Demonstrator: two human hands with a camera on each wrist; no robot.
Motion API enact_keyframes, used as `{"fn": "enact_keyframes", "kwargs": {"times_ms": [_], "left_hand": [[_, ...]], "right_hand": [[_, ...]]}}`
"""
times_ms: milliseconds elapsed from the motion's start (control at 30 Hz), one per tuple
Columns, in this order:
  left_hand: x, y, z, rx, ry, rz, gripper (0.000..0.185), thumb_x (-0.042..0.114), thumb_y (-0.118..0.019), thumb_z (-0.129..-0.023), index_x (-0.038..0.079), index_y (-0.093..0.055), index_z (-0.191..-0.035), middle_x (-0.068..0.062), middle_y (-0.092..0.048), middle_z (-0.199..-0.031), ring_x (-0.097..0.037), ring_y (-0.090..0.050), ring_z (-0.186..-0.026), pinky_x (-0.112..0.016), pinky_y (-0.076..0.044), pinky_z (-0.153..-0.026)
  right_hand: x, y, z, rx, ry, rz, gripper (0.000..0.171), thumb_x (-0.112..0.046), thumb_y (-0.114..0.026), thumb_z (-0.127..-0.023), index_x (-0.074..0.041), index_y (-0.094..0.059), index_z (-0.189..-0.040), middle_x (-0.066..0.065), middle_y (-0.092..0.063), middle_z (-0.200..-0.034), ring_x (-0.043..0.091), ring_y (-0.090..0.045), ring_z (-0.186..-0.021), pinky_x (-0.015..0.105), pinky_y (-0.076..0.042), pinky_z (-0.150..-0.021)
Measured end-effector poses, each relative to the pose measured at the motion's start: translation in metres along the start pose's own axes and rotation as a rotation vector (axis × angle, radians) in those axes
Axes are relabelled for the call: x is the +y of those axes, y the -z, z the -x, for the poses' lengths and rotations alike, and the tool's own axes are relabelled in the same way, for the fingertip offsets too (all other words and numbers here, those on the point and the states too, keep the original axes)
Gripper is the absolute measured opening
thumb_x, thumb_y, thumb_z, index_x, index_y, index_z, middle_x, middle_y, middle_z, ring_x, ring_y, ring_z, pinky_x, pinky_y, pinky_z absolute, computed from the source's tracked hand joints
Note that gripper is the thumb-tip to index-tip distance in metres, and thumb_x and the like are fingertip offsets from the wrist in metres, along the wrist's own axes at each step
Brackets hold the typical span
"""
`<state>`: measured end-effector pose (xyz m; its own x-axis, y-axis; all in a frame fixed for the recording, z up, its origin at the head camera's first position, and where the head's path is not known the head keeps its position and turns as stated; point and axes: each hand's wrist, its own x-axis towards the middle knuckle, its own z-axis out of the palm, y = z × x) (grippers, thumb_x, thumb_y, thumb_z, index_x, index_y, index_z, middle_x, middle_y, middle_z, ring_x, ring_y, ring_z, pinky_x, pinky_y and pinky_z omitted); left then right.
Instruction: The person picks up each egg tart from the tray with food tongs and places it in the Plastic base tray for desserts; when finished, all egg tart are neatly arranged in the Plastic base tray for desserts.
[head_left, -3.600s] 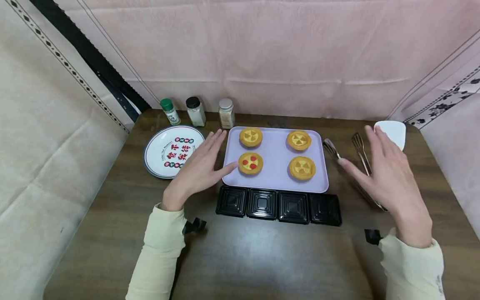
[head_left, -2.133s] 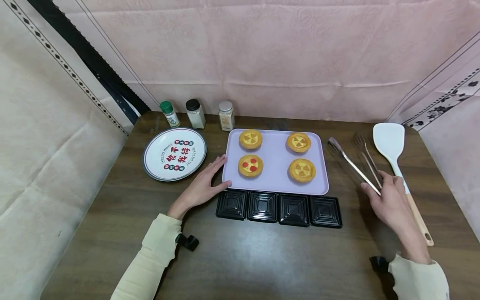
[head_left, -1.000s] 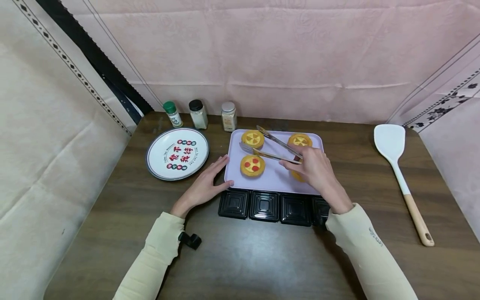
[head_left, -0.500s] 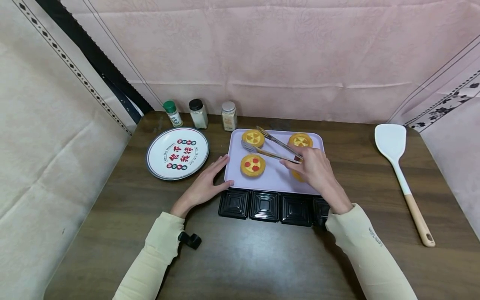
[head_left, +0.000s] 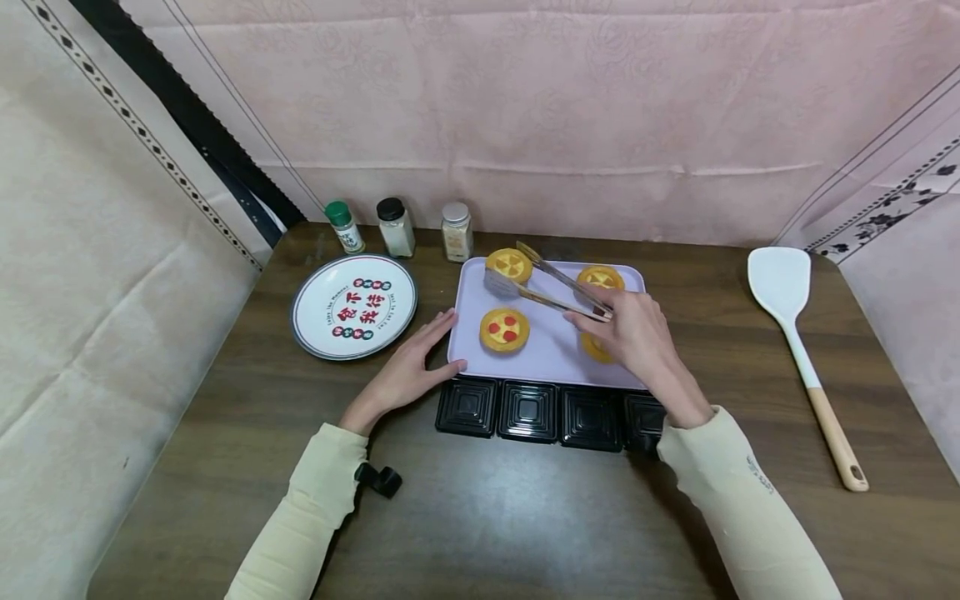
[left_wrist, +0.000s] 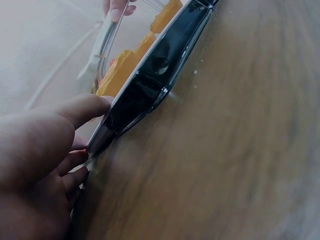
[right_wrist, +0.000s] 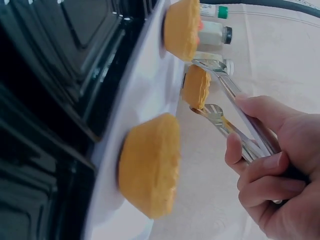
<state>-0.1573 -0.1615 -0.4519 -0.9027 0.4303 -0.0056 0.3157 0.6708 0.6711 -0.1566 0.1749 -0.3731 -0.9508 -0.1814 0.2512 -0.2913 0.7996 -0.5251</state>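
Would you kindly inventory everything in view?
tray: 1, lilac, centre
plate: 1, white, red print, left of tray
jars: 3, whitish, capped green, black or grey, back left
tongs: 1, silver, over tray
tarts: 4, golden, one red-spotted, on tray or between tongs
compartments: 4, black, along tray's near edge
spatula: 1, white, wooden handle, right
table: 1, brown, beneath
cloth: uncounted, pinkish, around
sleeves: 2, cream, foreground
wrist piece: 1, black, left wrist
left grip: 1, bare hand, tray's left edge
right grip: 1, bare hand, holding tongs
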Motion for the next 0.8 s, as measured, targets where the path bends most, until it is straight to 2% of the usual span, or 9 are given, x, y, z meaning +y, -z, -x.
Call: {"fn": "enact_keyframes", "kwargs": {"times_ms": [167,400,600,633,800], "left_hand": [[-0.003,-0.001,0.002,0.002,0.004,-0.004,0.079,0.051,-0.062,-0.093,0.023,-0.025,-0.157,0.001,-0.018,-0.162,-0.021,-0.014,-0.147,-0.052,-0.019,-0.115],[-0.004,0.001,-0.001,0.019,-0.036,-0.011,0.078,0.050,-0.063,-0.093,0.021,-0.028,-0.156,0.000,-0.021,-0.161,-0.021,-0.016,-0.147,-0.050,-0.018,-0.115],[-0.005,0.002,-0.002,0.029,-0.086,-0.005,0.076,0.045,-0.064,-0.094,0.017,-0.030,-0.155,0.001,-0.023,-0.160,-0.022,-0.018,-0.147,-0.050,-0.019,-0.115],[-0.005,0.002,-0.002,0.029,-0.089,-0.001,0.076,0.043,-0.065,-0.094,0.016,-0.030,-0.155,0.001,-0.023,-0.160,-0.021,-0.018,-0.147,-0.049,-0.019,-0.115],[-0.006,0.003,-0.001,0.015,-0.050,-0.001,0.077,0.046,-0.064,-0.093,0.019,-0.027,-0.156,0.002,-0.020,-0.161,-0.019,-0.016,-0.147,-0.049,-0.017,-0.116]], "right_hand": [[0.001,0.016,0.014,0.038,0.060,-0.032,0.050,-0.032,-0.083,-0.080,-0.010,-0.070,-0.123,0.001,-0.051,-0.060,0.017,-0.039,-0.051,0.029,-0.029,-0.043],[-0.001,0.039,0.056,0.012,0.158,-0.126,0.046,-0.020,-0.086,-0.077,-0.014,-0.072,-0.121,-0.005,-0.063,-0.075,0.011,-0.045,-0.055,0.021,-0.033,-0.043],[-0.007,0.033,0.090,-0.051,0.236,-0.201,0.046,-0.022,-0.087,-0.076,-0.019,-0.073,-0.119,-0.016,-0.059,-0.071,0.004,-0.049,-0.057,0.015,-0.037,-0.045],[-0.008,0.030,0.094,-0.065,0.243,-0.205,0.045,-0.023,-0.087,-0.076,-0.021,-0.073,-0.119,-0.018,-0.061,-0.074,0.003,-0.051,-0.059,0.015,-0.038,-0.047],[-0.012,0.016,0.106,-0.144,0.273,-0.205,0.044,-0.028,-0.085,-0.078,-0.023,-0.072,-0.120,-0.021,-0.060,-0.077,0.001,-0.053,-0.065,0.013,-0.040,-0.050]]}}
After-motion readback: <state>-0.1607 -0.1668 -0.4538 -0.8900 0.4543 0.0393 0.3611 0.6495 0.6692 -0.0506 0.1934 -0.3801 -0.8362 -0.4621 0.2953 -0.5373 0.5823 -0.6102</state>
